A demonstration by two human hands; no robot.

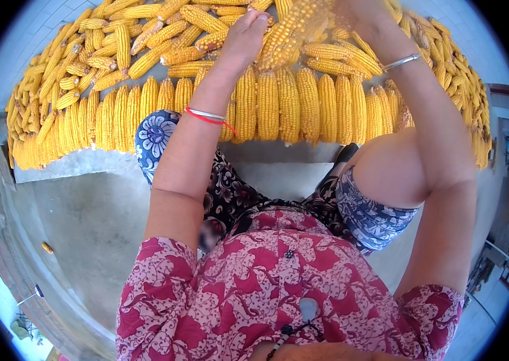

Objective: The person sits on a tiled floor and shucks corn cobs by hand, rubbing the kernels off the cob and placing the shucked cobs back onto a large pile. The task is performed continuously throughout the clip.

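Blurred by motion at the top edge, my right hand [363, 22] grips the upper end of a large yellow corn cob [293, 38], which slants down to the left. My left hand [246, 38] is just left of that cob, over loose cobs; its fingers are partly hidden, and whether it holds anything cannot be told. Below both hands, a row of corn cobs [268, 106] stands upright side by side along the near edge of the pile. Behind the row, loose corn cobs [146, 38] lie in different directions.
More corn cobs are stacked at the far left and right, curving with the lens. My bent knees are close to the row. A small corn cob [47, 247] lies on the grey concrete floor [96, 216] at left. Pale tiles [33, 31] show behind the pile.
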